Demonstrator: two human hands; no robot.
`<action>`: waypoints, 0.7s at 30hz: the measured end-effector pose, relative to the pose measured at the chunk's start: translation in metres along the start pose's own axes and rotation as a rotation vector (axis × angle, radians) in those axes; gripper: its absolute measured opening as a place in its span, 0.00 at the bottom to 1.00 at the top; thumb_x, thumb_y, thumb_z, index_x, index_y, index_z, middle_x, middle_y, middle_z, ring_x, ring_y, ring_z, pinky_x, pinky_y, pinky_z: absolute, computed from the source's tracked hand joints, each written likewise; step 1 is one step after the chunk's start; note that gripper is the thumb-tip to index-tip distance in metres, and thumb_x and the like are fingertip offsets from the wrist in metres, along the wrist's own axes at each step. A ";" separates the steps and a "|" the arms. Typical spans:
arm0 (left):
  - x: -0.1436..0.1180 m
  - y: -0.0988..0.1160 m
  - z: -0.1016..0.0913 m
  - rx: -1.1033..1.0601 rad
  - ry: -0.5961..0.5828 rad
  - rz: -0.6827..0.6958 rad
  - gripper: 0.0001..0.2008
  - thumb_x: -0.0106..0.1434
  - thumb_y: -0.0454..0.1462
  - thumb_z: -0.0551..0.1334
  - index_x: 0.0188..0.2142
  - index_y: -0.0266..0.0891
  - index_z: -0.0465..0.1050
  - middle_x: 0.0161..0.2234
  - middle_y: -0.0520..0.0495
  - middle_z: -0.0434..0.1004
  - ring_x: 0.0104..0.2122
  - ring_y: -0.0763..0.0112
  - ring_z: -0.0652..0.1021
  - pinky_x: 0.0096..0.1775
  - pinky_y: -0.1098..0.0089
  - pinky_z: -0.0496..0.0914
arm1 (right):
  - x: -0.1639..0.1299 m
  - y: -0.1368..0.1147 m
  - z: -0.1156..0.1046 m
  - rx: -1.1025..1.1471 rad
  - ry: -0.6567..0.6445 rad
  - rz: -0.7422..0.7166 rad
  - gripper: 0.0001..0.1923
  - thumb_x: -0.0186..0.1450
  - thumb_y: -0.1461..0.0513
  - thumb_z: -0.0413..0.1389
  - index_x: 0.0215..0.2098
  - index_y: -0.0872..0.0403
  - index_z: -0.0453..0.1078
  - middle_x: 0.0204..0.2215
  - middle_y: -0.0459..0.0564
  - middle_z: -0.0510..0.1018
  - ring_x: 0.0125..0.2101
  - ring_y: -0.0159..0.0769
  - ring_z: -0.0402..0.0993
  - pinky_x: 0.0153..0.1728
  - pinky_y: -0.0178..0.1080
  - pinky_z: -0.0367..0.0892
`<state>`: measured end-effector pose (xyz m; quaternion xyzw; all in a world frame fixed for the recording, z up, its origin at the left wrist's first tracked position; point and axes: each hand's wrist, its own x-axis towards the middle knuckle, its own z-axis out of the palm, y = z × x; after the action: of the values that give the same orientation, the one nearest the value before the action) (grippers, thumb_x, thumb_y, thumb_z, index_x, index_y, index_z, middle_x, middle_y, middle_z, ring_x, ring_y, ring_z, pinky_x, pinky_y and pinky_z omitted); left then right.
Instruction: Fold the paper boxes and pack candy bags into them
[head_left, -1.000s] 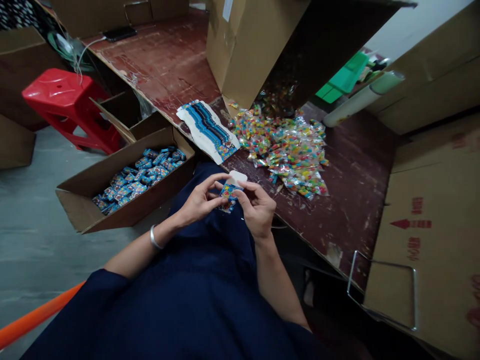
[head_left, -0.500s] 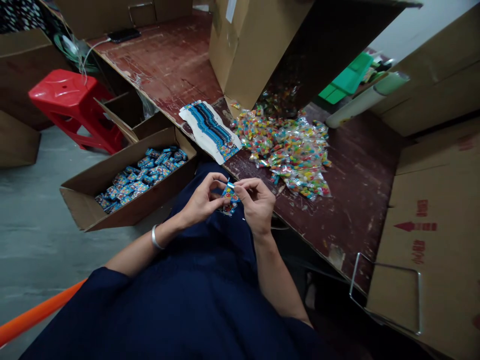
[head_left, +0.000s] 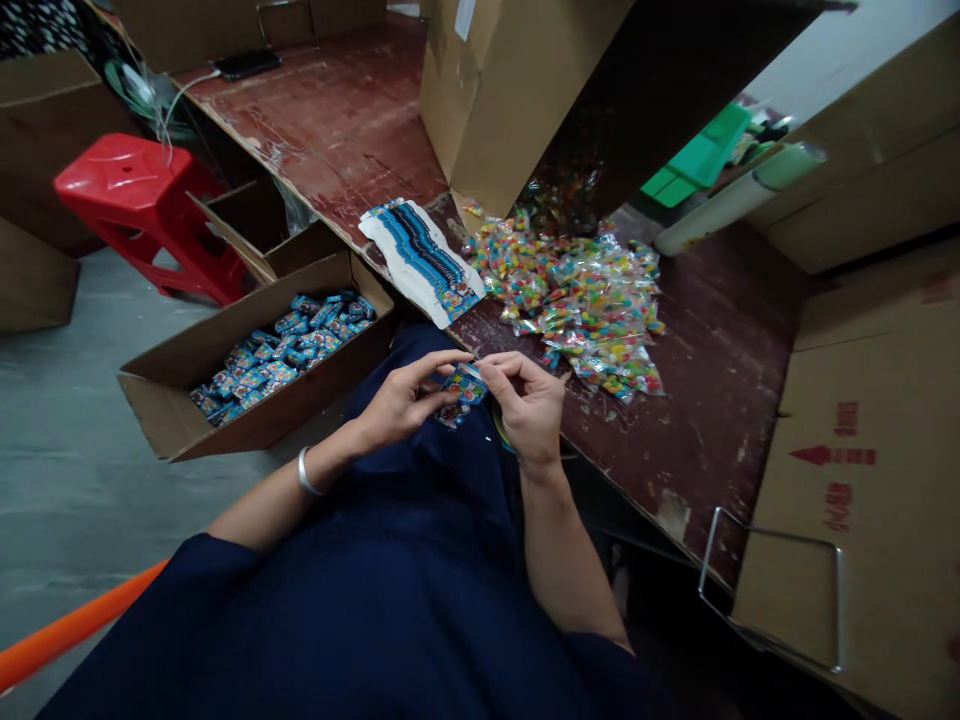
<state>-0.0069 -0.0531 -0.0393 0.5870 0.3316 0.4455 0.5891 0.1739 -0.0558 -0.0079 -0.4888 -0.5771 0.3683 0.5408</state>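
Both hands, left hand (head_left: 401,400) and right hand (head_left: 529,405), pinch a small blue packet (head_left: 463,385) (print mostly covered by fingers).

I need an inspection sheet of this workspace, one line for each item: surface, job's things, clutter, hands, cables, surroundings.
Surface: worn dark red table, scratched, with chipped spots.
Job's things: small blue box held between both hands over the lap; stack of flat blue box blanks at the table edge; pile of candy bags on the table; open carton holding filled blue boxes.
Clutter: large tipped carton behind the candy; white roll.
Hands: left hand and right hand both pinch the small blue box.
Cables: white cable running to a dark phone.
Surroundings: red stool, grey floor, more cartons at right.
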 end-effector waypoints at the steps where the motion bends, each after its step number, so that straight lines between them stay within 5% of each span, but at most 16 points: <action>1: 0.000 -0.001 0.000 -0.018 0.009 -0.016 0.23 0.65 0.35 0.68 0.59 0.43 0.72 0.45 0.47 0.76 0.31 0.76 0.80 0.37 0.73 0.76 | -0.003 0.000 0.000 -0.001 -0.007 -0.004 0.11 0.66 0.55 0.66 0.29 0.51 0.76 0.35 0.49 0.82 0.36 0.37 0.79 0.37 0.39 0.74; 5: 0.001 -0.002 -0.004 -0.058 -0.017 -0.057 0.17 0.64 0.35 0.69 0.52 0.40 0.74 0.43 0.48 0.76 0.31 0.77 0.79 0.36 0.75 0.76 | -0.006 0.002 -0.009 0.003 -0.097 0.026 0.10 0.66 0.54 0.67 0.31 0.51 0.78 0.39 0.50 0.82 0.38 0.37 0.80 0.37 0.38 0.75; 11: 0.002 0.009 -0.011 -0.130 -0.291 -0.038 0.13 0.67 0.35 0.67 0.51 0.39 0.74 0.40 0.47 0.78 0.35 0.72 0.80 0.39 0.71 0.77 | 0.011 0.006 -0.024 0.137 -0.317 0.176 0.15 0.65 0.49 0.67 0.44 0.48 0.81 0.37 0.47 0.83 0.32 0.34 0.77 0.32 0.37 0.72; 13: 0.002 0.015 -0.011 -0.129 -0.313 -0.044 0.13 0.67 0.35 0.68 0.50 0.39 0.75 0.38 0.48 0.78 0.33 0.72 0.80 0.38 0.71 0.76 | 0.014 0.006 -0.016 0.148 -0.355 0.137 0.14 0.63 0.49 0.69 0.36 0.50 0.81 0.33 0.47 0.81 0.33 0.35 0.76 0.34 0.37 0.71; 16: 0.004 0.023 -0.018 -0.074 -0.357 -0.071 0.13 0.66 0.37 0.68 0.50 0.40 0.76 0.39 0.46 0.79 0.34 0.70 0.81 0.38 0.69 0.77 | 0.012 0.007 -0.005 0.147 -0.209 0.080 0.16 0.67 0.49 0.65 0.28 0.51 0.75 0.25 0.43 0.75 0.26 0.32 0.71 0.29 0.36 0.68; 19: 0.008 0.032 -0.046 0.158 -0.377 -0.101 0.14 0.68 0.37 0.66 0.53 0.42 0.77 0.42 0.45 0.82 0.37 0.66 0.82 0.40 0.68 0.77 | 0.006 0.008 -0.017 0.044 -0.057 0.094 0.14 0.69 0.50 0.62 0.33 0.50 0.75 0.25 0.43 0.76 0.23 0.31 0.70 0.25 0.35 0.66; 21: 0.011 0.038 -0.077 0.456 -0.226 -0.120 0.14 0.67 0.34 0.65 0.52 0.44 0.78 0.44 0.46 0.83 0.40 0.64 0.82 0.43 0.67 0.76 | 0.001 0.011 -0.040 -0.183 -0.160 0.100 0.11 0.67 0.51 0.63 0.36 0.50 0.79 0.30 0.45 0.82 0.27 0.34 0.76 0.29 0.37 0.69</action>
<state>-0.0783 -0.0155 -0.0072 0.7300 0.3897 0.2549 0.5002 0.2151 -0.0562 -0.0126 -0.5335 -0.6244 0.3785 0.4270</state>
